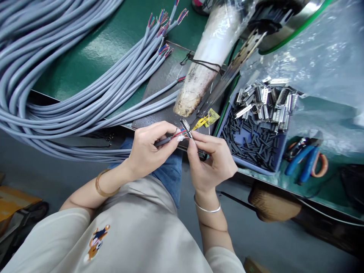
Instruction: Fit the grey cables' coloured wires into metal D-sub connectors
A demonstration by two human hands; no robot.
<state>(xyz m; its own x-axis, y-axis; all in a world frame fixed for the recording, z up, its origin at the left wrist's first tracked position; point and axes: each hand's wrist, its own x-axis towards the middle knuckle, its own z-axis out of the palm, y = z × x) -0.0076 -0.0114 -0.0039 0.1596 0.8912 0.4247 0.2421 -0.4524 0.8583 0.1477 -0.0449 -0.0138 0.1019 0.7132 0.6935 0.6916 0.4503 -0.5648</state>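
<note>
My left hand (152,148) is closed on the end of a grey cable (162,141), whose thin coloured wires (179,133) fan out past my fingertips. A small metal multi-pin connector (185,128) is pinched between the thumb and fingers of my right hand (212,157). The wires reach the connector's pin row; whether each one is joined there I cannot tell. Something white lies by the left fingertips. Just beyond the connector are a yellow-handled tool tip (200,122) and a white plastic-wrapped tube (200,68) tied with black cord.
Many grey cables (113,91) with stripped ends lie at left on the green table (93,53). A blue bin (253,168) at right holds metal connectors (267,100) and short black tubes (250,142). Blue-handled pliers (305,161) and orange-handled scissors (320,165) lie beside it.
</note>
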